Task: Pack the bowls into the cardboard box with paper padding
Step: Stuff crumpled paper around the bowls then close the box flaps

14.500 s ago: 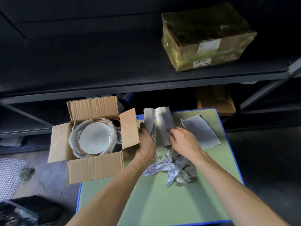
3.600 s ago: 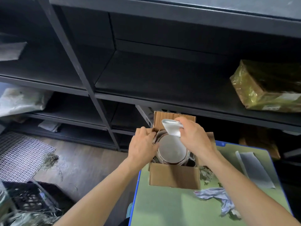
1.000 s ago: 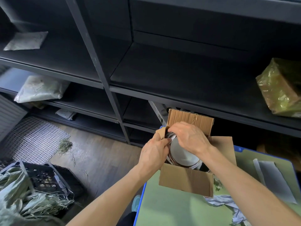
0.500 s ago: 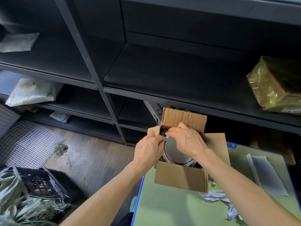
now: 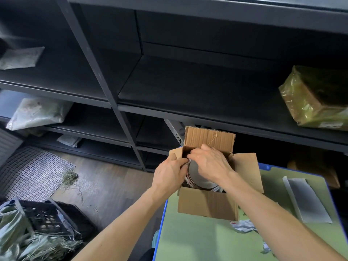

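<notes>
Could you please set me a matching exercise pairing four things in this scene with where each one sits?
1. cardboard box
2. plastic-wrapped parcel
3. grey sheet
4. black crate

A. on the floor
B. flat on the green table, right side
C. on the dark shelf
D. at the table's left edge, bowl inside

Pairs: 1-D, 2-C, 3-B, 4-A

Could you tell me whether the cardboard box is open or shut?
Open: the cardboard box has its flaps spread, and a bowl shows inside.
</notes>
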Demonstrator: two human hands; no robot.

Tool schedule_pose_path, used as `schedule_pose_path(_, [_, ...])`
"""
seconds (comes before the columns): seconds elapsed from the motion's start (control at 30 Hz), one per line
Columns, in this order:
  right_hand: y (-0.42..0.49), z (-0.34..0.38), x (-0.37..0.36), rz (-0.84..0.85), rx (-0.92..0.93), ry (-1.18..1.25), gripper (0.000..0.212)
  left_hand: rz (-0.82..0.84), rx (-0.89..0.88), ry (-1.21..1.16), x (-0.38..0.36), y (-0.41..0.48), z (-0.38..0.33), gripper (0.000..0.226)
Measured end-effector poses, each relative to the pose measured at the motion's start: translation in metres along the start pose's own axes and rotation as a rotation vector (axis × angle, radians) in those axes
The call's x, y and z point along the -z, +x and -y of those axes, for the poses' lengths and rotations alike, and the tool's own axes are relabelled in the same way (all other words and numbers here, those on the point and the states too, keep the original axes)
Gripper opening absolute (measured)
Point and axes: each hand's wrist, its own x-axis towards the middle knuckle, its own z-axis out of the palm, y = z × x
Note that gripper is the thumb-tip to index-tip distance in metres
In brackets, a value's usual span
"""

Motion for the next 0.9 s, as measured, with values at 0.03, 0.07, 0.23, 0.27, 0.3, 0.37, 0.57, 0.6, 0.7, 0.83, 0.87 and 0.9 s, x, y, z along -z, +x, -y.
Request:
schedule_pose_path(0.03, [-0.001,-0.001,0.004,-0.016,-0.003,0.004,0.054,0.002,0.004,-0.011,0.001,0.000,0.001,0.029])
schedule_pose_path(0.07, [-0.003,-0.003,0.006,-0.034,-0.016,0.010,0.055,0.003,0.011,-0.021,0.002,0.000,0.002,0.030])
schedule_pose_path(0.23, [-0.029,-0.023,0.005,-0.102,-0.099,0.050,0.053,-0.045,0.009,-0.048,0.004,-0.006,0.006,0.026])
schedule_pose_path(0.27, [-0.036,-0.026,0.003,-0.108,-0.109,0.049,0.052,-0.063,-0.003,-0.054,0.004,-0.007,0.004,0.024])
schedule_pose_path(0.3, [-0.044,-0.028,0.003,-0.121,-0.120,0.044,0.050,-0.077,-0.015,-0.063,0.004,-0.009,0.000,0.023])
schedule_pose_path(0.37, [-0.060,-0.033,0.002,-0.165,-0.142,0.033,0.048,-0.090,-0.036,-0.091,0.003,-0.010,-0.010,0.022])
schedule_pose_path(0.57, [-0.120,-0.056,0.014,-0.240,-0.223,0.128,0.046,-0.045,-0.257,-0.178,-0.018,-0.009,-0.072,0.019])
schedule_pose_path(0.6, [-0.131,-0.061,0.015,-0.261,-0.252,0.153,0.043,-0.008,-0.295,-0.194,-0.023,-0.011,-0.085,0.020])
schedule_pose_path(0.7, [-0.169,-0.080,0.016,-0.330,-0.364,0.202,0.023,0.072,-0.410,-0.202,-0.041,-0.019,-0.124,0.022])
schedule_pose_path(0.83, [-0.222,-0.108,0.002,-0.320,-0.547,0.240,0.017,0.156,-0.512,-0.210,-0.069,-0.033,-0.158,0.018])
schedule_pose_path(0.87, [-0.234,-0.114,-0.004,-0.293,-0.585,0.245,0.017,0.192,-0.526,-0.205,-0.077,-0.036,-0.163,0.019])
schedule_pose_path(0.9, [-0.244,-0.119,-0.011,-0.254,-0.620,0.253,0.017,0.235,-0.542,-0.191,-0.086,-0.042,-0.166,0.020])
